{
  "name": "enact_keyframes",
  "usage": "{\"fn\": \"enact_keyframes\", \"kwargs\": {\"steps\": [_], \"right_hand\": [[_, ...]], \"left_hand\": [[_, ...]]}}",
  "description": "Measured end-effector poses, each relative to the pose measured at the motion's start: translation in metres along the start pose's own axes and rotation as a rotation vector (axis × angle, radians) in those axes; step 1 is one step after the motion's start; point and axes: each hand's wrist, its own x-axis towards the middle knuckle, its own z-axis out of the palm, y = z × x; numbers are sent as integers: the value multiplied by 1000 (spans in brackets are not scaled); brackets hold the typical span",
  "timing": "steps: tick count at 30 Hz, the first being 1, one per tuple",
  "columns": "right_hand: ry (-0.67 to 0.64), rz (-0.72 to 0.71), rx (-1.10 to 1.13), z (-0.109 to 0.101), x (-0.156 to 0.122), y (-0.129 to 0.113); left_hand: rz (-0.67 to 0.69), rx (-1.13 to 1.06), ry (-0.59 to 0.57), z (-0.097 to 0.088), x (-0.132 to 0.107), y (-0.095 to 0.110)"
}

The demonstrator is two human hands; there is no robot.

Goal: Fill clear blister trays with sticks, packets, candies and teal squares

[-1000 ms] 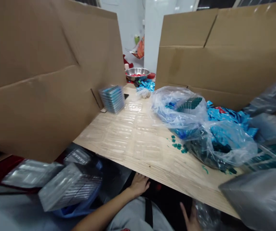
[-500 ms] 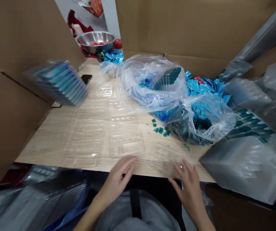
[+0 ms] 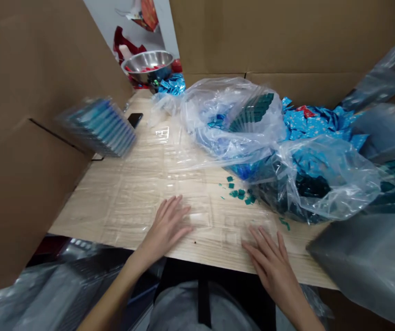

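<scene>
My left hand (image 3: 165,226) is open, its fingers lying over the clear plastic trays (image 3: 197,219) on the wooden table. Near the front edge my right hand (image 3: 269,257) is also open, fingertips at a separate clear tray (image 3: 234,227); whether they press on it I cannot tell. Several of these see-through trays lie side by side, hard to make out against the wood. Small green squares (image 3: 241,194) are scattered beyond the right hand. Behind them sits an open clear bag (image 3: 344,184) with dark green pieces inside.
A larger plastic bag (image 3: 197,108) holds blue packets and a stack of green-filled trays. More blue packets (image 3: 317,124) lie behind. At the left stands a stack of filled trays (image 3: 105,128), near a phone (image 3: 135,120). A metal bowl (image 3: 149,59) is at the back. Cardboard walls (image 3: 287,41) enclose the table.
My left hand has moved forward from the table's front edge onto the clear trays, its fingers spreading. My right hand stays by its tray. The whole view has shifted slightly.
</scene>
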Motion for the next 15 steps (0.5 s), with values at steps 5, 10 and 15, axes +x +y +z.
{"fn": "enact_keyframes", "kwargs": {"steps": [5,10,15], "right_hand": [[114,5,-36,10,6,-5],[230,28,-127,20,7,-10],[254,26,-151,20,10,-9]], "left_hand": [[-387,114,-199,3,87,-43],[-444,102,-206,18,149,-72],[-405,71,-159,30,145,-71]]}}
